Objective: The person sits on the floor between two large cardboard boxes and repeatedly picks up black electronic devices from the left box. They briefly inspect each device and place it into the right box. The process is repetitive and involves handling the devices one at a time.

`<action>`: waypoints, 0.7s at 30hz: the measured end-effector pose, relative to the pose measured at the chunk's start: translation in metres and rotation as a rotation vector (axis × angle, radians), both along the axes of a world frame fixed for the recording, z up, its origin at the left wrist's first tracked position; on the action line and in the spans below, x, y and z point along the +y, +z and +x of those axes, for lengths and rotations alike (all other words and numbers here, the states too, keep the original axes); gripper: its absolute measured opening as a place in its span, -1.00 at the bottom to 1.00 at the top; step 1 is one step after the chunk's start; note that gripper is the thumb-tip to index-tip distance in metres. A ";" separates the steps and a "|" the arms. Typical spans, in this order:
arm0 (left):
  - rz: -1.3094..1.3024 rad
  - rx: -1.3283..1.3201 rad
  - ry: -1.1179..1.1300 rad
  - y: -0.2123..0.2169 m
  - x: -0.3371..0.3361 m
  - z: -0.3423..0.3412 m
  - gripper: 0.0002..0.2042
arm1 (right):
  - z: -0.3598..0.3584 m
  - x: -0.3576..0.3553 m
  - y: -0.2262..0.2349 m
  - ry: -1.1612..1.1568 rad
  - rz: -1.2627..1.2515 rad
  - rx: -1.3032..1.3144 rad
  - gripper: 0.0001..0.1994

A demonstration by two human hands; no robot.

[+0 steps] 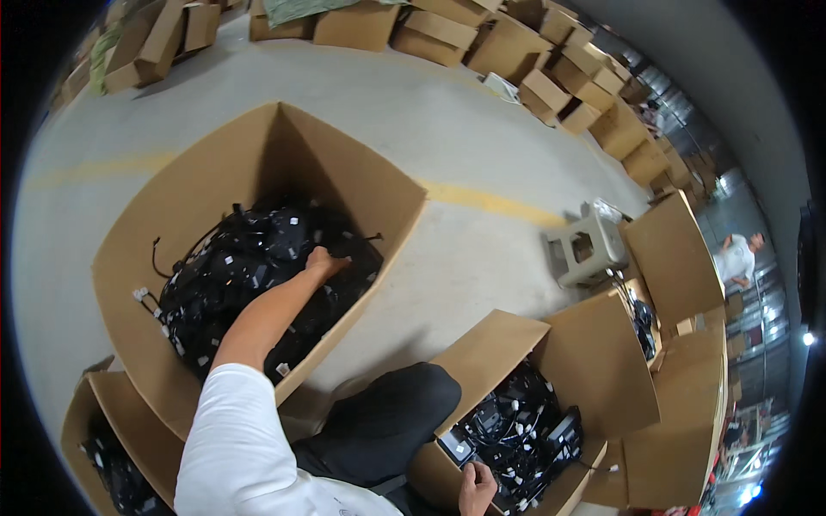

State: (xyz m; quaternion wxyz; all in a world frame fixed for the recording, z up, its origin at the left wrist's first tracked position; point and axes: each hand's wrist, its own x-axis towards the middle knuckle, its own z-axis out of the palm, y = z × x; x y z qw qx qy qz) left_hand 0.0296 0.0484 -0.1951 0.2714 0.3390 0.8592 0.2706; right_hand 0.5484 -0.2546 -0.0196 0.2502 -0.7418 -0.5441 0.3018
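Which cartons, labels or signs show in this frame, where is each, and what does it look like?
Large carton: left of centre, open brown cardboard, black cables with white tags inside; left hand in it.
Small carton: lower right, open brown, black adapters; right hand at its edge.
Corner carton: lower left, brown.
Stacked cartons: along the top, brown.

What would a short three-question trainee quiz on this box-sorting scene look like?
1. True or false: the left hand reaches into the big box of black cables.
2. What is the right hand touching?
A. the grey stool
B. a small black device at the edge of the right-hand box
C. the floor
3. Fill in: the line painted on the floor is ____.

Key: 1 true; 2 B; 3 yellow.
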 end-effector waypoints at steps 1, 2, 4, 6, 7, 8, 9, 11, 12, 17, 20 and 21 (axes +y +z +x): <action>0.016 0.031 -0.051 0.015 -0.002 0.012 -0.34 | -0.001 -0.004 0.004 -0.014 0.024 0.021 -0.74; 0.029 0.064 -0.095 0.031 -0.008 0.022 -0.40 | 0.000 -0.010 0.007 -0.021 0.044 0.046 -0.74; 0.198 0.076 -0.088 0.064 -0.015 0.014 -0.54 | 0.002 -0.012 0.007 0.022 0.042 0.064 -0.75; 0.330 0.083 -0.164 0.106 -0.030 0.008 -0.55 | 0.013 -0.013 0.000 0.018 0.043 0.156 -0.76; 0.367 0.108 -0.207 0.140 -0.038 0.013 -0.55 | 0.020 -0.011 -0.001 0.024 -0.016 0.144 -0.71; 0.458 0.079 -0.247 0.175 -0.049 0.021 -0.57 | 0.027 -0.004 -0.006 0.009 -0.003 0.140 -0.78; 0.495 0.052 -0.281 0.214 -0.068 0.016 -0.59 | 0.025 0.007 -0.013 0.018 0.007 0.157 -0.84; 0.564 -0.021 -0.373 0.279 -0.097 0.019 -0.62 | -0.005 0.040 0.017 0.040 0.043 0.275 -0.81; 0.583 -0.142 -0.421 0.313 -0.111 0.031 -0.65 | -0.022 0.058 0.038 0.100 0.109 0.361 -0.81; 0.626 -0.234 -0.692 0.400 -0.168 0.079 -0.68 | -0.119 0.147 0.108 0.250 0.544 0.775 -0.49; 0.764 -0.137 -0.965 0.403 -0.181 0.099 -0.64 | -0.153 0.161 0.131 0.412 0.369 1.185 -0.40; 0.713 -0.196 -1.001 0.405 -0.186 0.108 -0.67 | -0.153 0.157 0.128 0.449 0.206 1.259 -0.40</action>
